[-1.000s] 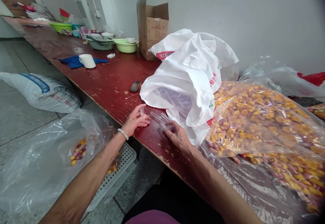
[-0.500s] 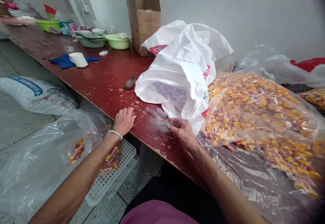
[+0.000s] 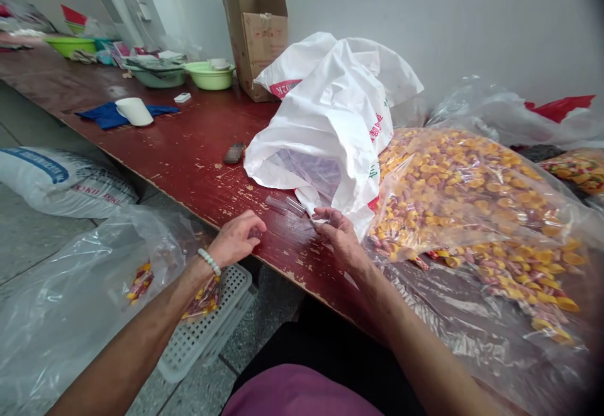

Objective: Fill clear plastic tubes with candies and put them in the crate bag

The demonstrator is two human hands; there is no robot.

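My left hand (image 3: 238,238) is raised over the table's front edge, its fingers curled. Whatever may be in those fingers is hidden. On the right, my right hand (image 3: 340,235) has its thumb and fingers closed round a clear plastic tube, mostly covered by the fingers. Just beyond it, more clear tubes (image 3: 285,206) lie on the red table (image 3: 198,177). Behind them a white woven sack (image 3: 325,114) lies with its mouth towards me, and clear plastic pieces show inside.
A big clear bag of yellow-capped candy tubes (image 3: 453,183) fills the right side. Left and below are a plastic crate (image 3: 184,353), a clear bag (image 3: 70,315) and a full white sack (image 3: 61,183). Farther back stand a cardboard box (image 3: 264,51), a green basin (image 3: 211,76) and a white cup (image 3: 134,112).
My left hand has lifted off the table edge and moved right, its fingers curling. My right hand has turned slightly, so the clear tube shows less. The view has shifted a little.
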